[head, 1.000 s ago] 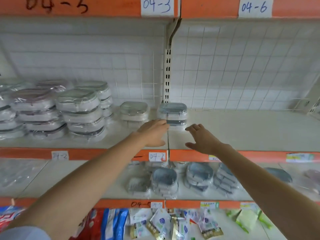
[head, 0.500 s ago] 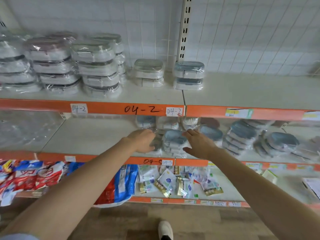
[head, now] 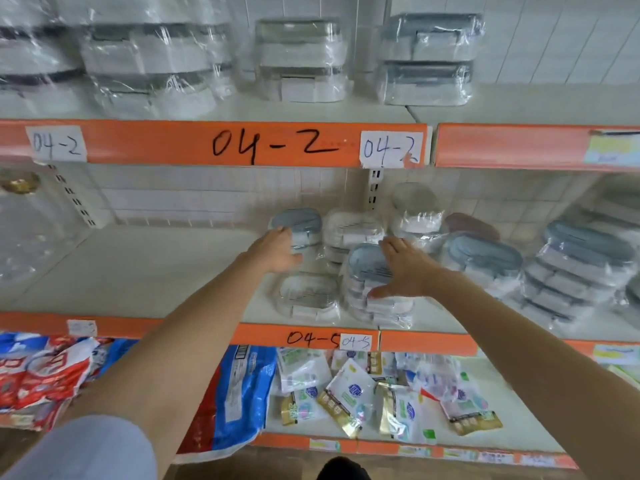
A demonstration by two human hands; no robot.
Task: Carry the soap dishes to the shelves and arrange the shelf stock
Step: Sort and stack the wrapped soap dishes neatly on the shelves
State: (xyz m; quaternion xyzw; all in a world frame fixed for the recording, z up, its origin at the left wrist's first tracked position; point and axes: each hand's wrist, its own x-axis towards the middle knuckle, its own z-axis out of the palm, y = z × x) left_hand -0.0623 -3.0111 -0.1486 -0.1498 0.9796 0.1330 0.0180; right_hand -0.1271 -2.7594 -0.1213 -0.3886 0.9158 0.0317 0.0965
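Both hands reach into the middle shelf (head: pixel 138 271), where the wrapped soap dishes sit. The right hand (head: pixel 403 268) is flat and open, fingers spread, thumb down by the side of the blue-lidded stack (head: pixel 372 292). That stack lies right under its palm, long side running from front to back. The left hand (head: pixel 277 251) has straight fingers touching the blue dish at the back (head: pixel 299 225), which lies just past its fingertips. The right hand looks nearer to a grab.
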